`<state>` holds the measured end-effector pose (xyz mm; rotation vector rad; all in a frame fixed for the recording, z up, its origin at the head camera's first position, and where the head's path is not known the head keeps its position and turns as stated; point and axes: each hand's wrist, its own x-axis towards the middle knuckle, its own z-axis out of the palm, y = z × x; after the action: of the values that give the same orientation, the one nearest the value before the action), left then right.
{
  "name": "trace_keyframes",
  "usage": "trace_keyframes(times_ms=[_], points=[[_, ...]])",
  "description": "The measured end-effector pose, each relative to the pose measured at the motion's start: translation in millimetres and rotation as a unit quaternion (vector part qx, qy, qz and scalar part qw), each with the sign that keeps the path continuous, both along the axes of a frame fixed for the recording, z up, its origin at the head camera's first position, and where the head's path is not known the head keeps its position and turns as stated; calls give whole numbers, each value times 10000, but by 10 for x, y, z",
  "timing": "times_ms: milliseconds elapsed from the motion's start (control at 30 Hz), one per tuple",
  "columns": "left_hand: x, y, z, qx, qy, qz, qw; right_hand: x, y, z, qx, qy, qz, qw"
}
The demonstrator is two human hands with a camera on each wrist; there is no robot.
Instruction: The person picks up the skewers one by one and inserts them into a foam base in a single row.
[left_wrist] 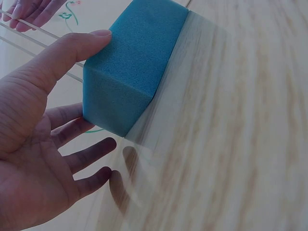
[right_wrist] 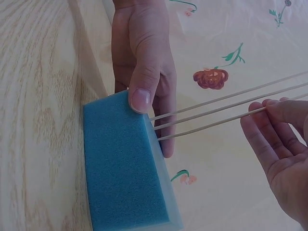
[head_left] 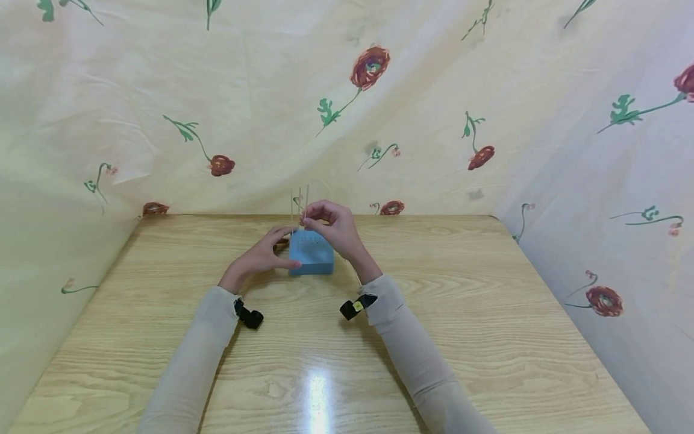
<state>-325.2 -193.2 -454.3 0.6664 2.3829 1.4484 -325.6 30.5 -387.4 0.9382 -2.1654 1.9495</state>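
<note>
A blue foam block lies on the table, small holes dotting its top. Three thin sticks stand up from its left part. My left hand holds the block at its left side, thumb on the front edge and fingers at the back. In the right wrist view my right hand pinches the nearest stick between thumb and index finger, some way above the block. The other two sticks stand beside it.
The wooden table ends at a flower-patterned cloth hanging behind it and at both sides. A black strap with a small camera sits on each wrist.
</note>
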Motion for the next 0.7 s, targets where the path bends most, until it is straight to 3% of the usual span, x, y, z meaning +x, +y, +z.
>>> trace_keyframes(times_ms=[700], points=[[47,10,45,30,12,-32,10000,-13,-10,-38,25,-24,-62,10000]])
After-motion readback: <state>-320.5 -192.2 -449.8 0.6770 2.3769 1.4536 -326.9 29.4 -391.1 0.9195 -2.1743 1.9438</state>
